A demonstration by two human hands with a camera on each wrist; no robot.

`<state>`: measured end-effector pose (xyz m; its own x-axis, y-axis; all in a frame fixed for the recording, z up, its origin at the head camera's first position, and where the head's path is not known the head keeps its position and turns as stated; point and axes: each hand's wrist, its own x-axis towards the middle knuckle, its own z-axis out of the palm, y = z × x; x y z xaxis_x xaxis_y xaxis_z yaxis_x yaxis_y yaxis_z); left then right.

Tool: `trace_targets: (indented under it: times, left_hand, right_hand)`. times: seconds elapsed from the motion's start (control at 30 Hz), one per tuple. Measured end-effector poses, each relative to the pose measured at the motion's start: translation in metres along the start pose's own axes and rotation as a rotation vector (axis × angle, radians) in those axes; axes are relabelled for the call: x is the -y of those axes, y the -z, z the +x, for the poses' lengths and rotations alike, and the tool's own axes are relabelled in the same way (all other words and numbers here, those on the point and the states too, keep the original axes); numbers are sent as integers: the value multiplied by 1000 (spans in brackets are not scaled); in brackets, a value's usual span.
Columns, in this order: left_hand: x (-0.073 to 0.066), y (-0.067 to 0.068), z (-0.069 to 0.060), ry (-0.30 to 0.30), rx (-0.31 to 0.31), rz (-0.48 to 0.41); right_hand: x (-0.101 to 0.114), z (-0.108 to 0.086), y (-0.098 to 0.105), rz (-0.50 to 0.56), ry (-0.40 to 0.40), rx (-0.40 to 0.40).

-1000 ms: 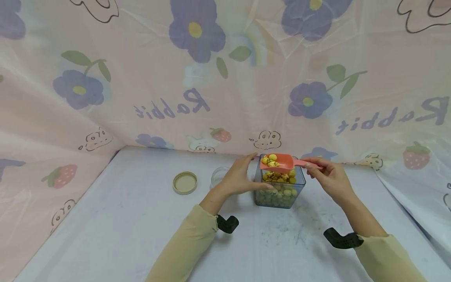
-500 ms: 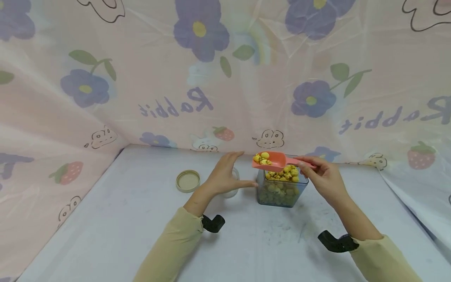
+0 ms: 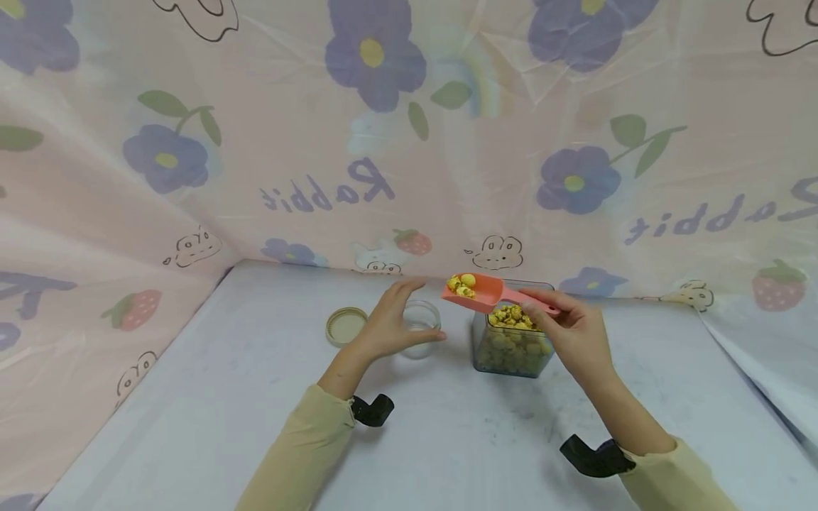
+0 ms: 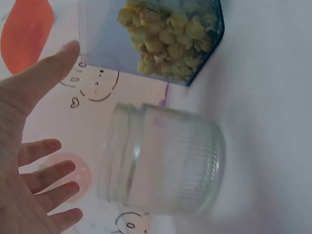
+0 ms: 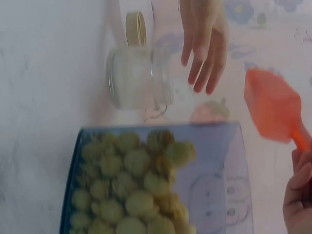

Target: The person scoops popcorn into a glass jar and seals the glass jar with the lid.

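White counter (image 3: 192,426) over there with gray smudges (image 3: 517,411), pale pink cloth (image 3: 268,128) up behind, purple flowers (image 3: 375,57), green leaves (image 3: 451,94), red strawberries (image 3: 778,289), bunny faces (image 3: 501,253), "Rabbit" (image 3: 329,190) written backwards

Drew left hand (image 3: 383,326) from box (image 3: 511,351) to near glass jar (image 4: 170,161) — swung coral scoop (image 3: 484,292) leftward, apparently partly beyond the box.

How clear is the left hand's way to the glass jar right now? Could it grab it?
Probably yes: the left hand holds nothing and is right beside the glass jar, and the left wrist view shows nothing between them. The popcorn container stands apart, to the jar's right in the head view.
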<state>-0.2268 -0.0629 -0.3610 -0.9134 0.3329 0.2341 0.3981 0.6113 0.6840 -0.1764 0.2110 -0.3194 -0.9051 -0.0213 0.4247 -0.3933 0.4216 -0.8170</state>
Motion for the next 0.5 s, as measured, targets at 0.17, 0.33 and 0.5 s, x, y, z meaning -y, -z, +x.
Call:
trace_targets:
  times: [0.17, 0.33, 0.5]
  left_hand:
    - [9, 2, -2, 21, 9, -23]
    - [16, 2, -4, 58, 30, -50]
    - [24, 2, -6, 82, 38, -65]
  right_hand:
    - [5, -5, -10, 8, -63, -41]
    - [7, -12, -20, 13, -112, -89]
    - [9, -20, -31, 44, -106, -120]
